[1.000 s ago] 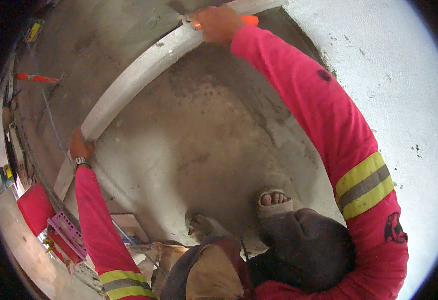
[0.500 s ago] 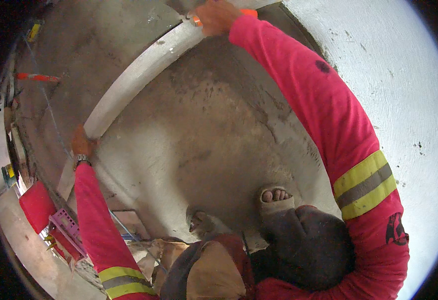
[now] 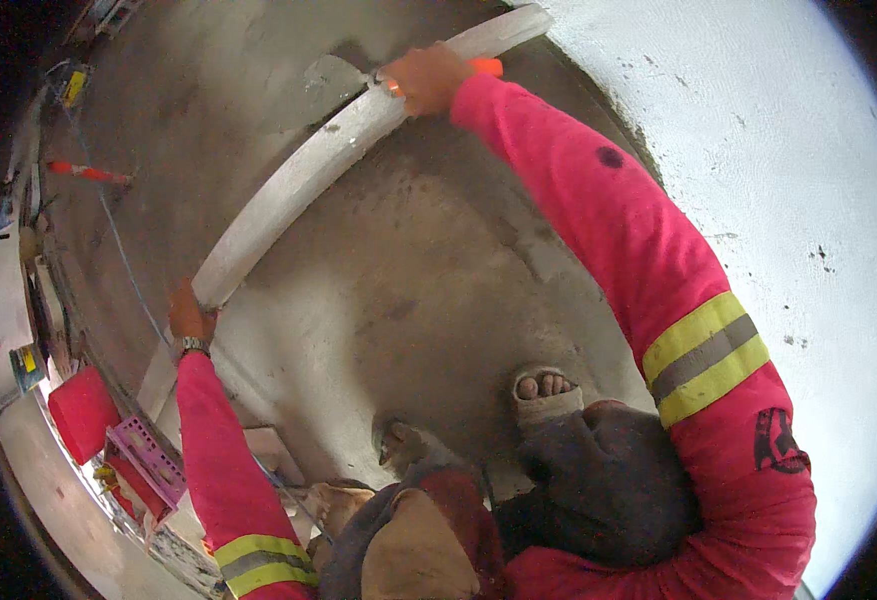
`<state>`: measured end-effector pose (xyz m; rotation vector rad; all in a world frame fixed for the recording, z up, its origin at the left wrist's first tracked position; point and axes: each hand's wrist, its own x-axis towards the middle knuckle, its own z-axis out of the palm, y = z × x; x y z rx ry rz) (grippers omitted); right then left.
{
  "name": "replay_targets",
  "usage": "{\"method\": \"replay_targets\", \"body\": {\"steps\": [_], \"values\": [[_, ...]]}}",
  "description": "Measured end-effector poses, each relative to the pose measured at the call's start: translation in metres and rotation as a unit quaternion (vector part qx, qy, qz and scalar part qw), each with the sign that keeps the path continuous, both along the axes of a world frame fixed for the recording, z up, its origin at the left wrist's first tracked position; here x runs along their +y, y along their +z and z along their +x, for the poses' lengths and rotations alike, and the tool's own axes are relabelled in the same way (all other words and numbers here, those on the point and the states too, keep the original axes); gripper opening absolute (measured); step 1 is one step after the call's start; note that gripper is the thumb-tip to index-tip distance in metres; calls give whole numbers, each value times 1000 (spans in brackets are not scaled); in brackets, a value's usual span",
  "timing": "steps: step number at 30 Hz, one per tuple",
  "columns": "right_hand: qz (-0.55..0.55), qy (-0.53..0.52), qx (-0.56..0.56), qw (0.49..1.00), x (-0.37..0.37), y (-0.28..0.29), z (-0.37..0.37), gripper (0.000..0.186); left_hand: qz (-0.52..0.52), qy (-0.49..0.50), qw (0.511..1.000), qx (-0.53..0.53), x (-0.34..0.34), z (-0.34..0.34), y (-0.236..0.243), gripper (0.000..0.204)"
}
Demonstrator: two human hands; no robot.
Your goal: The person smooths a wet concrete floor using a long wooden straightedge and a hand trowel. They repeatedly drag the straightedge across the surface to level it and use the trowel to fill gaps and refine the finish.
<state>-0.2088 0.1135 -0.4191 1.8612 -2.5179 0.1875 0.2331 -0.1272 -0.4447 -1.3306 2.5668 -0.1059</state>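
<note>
A long pale straightedge board [image 3: 298, 180] lies diagonally across the grey cement floor [image 3: 388, 290], looking bent in the fisheye. My left hand [image 3: 190, 315], wearing a watch, grips the board toward its near left part. Up at the board's far right part, my right hand [image 3: 428, 80] is closed around an orange handle [image 3: 488, 67] and rests on the board. A metal trowel blade [image 3: 323, 85] shows just beside that hand, apparently joined to the handle. My fingertips on that side are partly hidden.
A white wall [image 3: 778, 200] runs along the right. Along the left edge are a red bucket [image 3: 80, 410], a pink crate [image 3: 143, 460], a blue string [image 3: 128, 260] and a red tool [image 3: 88, 171]. My sandalled foot [image 3: 543, 395] stands on the floor below.
Since half a second ago both my hands and the board have shifted downward in the picture, the left hand also rightward. The trowel blade and board's far end now show more.
</note>
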Motion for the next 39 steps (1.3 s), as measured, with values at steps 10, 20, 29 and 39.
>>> {"method": "replay_targets", "body": {"steps": [10,20,29,39], "values": [[60,-17,-18,998,19,15,14,27,-3,-21,1000,15,17,22,-9,84],[87,-19,-16,996,49,1,33,48,-19,-48,998,25,43,46,-20,79],[92,-23,-3,995,71,4,45,52,17,-25,999,33,66,46,-8,82],[45,-12,8,999,105,0,61,26,20,-1,999,-33,88,42,2,89]]}}
